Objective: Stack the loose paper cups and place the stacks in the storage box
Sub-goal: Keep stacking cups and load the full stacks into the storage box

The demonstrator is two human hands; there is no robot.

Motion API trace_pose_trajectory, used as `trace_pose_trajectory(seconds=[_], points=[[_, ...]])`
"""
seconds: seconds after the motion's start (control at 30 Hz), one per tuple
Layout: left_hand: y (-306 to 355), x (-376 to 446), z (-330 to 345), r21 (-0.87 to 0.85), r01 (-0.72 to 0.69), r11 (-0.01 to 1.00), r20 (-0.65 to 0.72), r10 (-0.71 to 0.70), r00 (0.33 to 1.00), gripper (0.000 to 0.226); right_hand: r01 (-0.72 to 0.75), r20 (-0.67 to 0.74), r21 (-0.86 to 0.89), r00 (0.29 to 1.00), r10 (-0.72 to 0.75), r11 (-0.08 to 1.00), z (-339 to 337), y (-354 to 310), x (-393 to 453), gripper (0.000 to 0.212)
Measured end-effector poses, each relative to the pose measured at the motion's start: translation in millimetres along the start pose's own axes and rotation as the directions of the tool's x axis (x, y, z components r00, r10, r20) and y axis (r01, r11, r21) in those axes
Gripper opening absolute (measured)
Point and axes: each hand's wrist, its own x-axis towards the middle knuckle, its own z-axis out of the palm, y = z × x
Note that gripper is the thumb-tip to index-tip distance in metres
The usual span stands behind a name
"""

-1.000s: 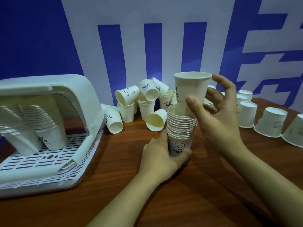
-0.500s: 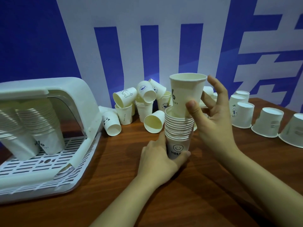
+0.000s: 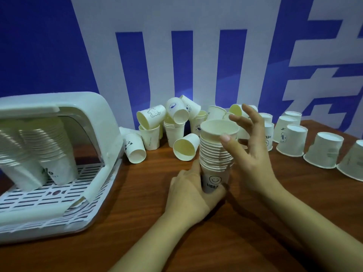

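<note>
Cups are what my hands are on, but biggest first: the wooden table [image 3: 255, 222] runs under both my forearms, and the white storage box [image 3: 64, 122] sits on it well off to the left of my left hand, its slatted floor showing. Two leaning stacks in the box [image 3: 49, 150] rest inside it, rims tilted up and to the left. Beyond my hands, against the blue and white wall, lies a heap of loose cups [image 3: 176, 122], some upright, some on their sides with their mouths toward me. Off to the right of my right hand stands a row of upturned cups [image 3: 322, 152], bottoms up. Between my hands is the stack [image 3: 216, 154], upright, its bottom cup printed with a smiley face. My left hand [image 3: 188, 189] grips that bottom cup, fingers curled round its base. My right hand [image 3: 249, 154] is spread, thumb tip just beside the upper rims on my side and the fingers fanned loosely behind the top cup; whether they touch it I cannot tell
</note>
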Motion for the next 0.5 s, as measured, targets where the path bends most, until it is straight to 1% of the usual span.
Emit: trace_pose_trajectory(seconds=[0.07,0.17,0.27,0.33,0.37,0.4,0.43,0.47,0.5], points=[[1,-1,-1,-0.005,-0.024,1.0,-0.022,0.024,0.999,0.047,0.035,0.017,0.0,0.999,-0.035,0.999,1,5,0,0.07],[5,-1,-4,-0.001,-0.019,1.0,-0.033,0.019,0.999,0.052,-0.033,0.023,0.082,0.999,0.031,0.996,2,5,3,0.05],[7,-1,-5,0.008,0.0,1.0,-0.013,0.0,1.0,0.053,-0.037,-0.001,0.018,0.999,0.037,0.999,-2,8,6,0.036],[7,-1,-5,0.012,0.008,1.0,-0.005,-0.008,1.0,0.053,-0.027,-0.006,0.005,1.0,0.027,1.0,-3,11,7,0.039],[8,-2,-5,0.03,0.013,0.999,-0.004,-0.013,1.0,0.054,-0.034,0.003,0.033,0.999,0.034,0.999,-3,14,7,0.043],[9,-3,-6,0.058,0.018,0.998,-0.009,-0.018,1.0,0.056,-0.056,0.01,0.097,0.998,0.055,0.994,-3,18,6,0.045],[10,-3,-7,0.087,0.027,0.996,-0.018,-0.025,1.0,0.058,-0.086,0.014,0.156,0.996,0.085,0.984,-3,22,6,0.044],[11,-3,-7,0.095,0.036,0.995,-0.032,-0.033,0.999,0.058,-0.098,0.003,0.174,0.995,0.099,0.98,-4,28,5,0.041],[11,-3,-8,0.086,0.051,0.995,-0.046,-0.047,0.998,0.057,-0.086,-0.024,0.113,0.996,0.09,0.99,-7,34,5,0.037]])
